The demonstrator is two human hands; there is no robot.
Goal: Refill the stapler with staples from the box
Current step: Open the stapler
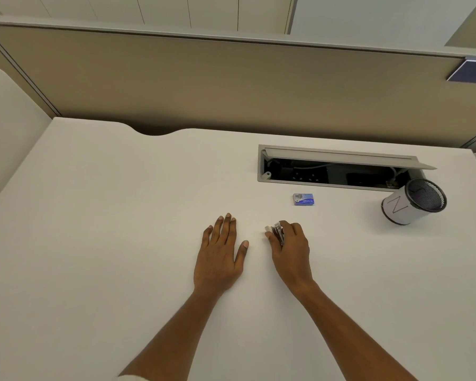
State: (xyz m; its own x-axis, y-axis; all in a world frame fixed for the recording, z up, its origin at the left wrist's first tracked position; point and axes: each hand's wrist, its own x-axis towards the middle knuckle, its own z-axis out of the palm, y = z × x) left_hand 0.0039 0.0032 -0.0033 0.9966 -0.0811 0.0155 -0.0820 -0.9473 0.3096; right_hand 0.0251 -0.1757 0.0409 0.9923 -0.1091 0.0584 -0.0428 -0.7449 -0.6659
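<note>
A person's right hand [291, 250] grasps a small silver metal stapler [276, 231], fingers curled over its top and the thumb against its near side, the tool's pale front end poking out toward 10 o'clock; whether it sits on the surface or is lifted just clear cannot be told

At 9 o'clock from that grip, a short gap away, the left hand [220, 255] lies released, palm down and flat on the plain white desk [121, 215], fingers straight, thumb spread toward the stapler, holding nothing

The small blue cardboard staple box [303, 199] lies closed on the desk at 1 o'clock from the right hand, near it but apart; its contents are not visible

At 2 o'clock, farther out, stands a white cylindrical pen cup [401, 209] marked with a thin letter N, its mouth showing only a dark mesh lining

Touching the cup's far side in this view is the right end of a grey-framed rectangular cable well [313, 185] sunk into the desk, its grey flap lid [341, 158] propped open; inside lie pale cables [311, 166] and dark fittings too shadowed to name

At 12 o'clock, a beige fabric partition [231, 86] closes off the back of the desk, a dark blue sign [474, 71] at its right end
</note>
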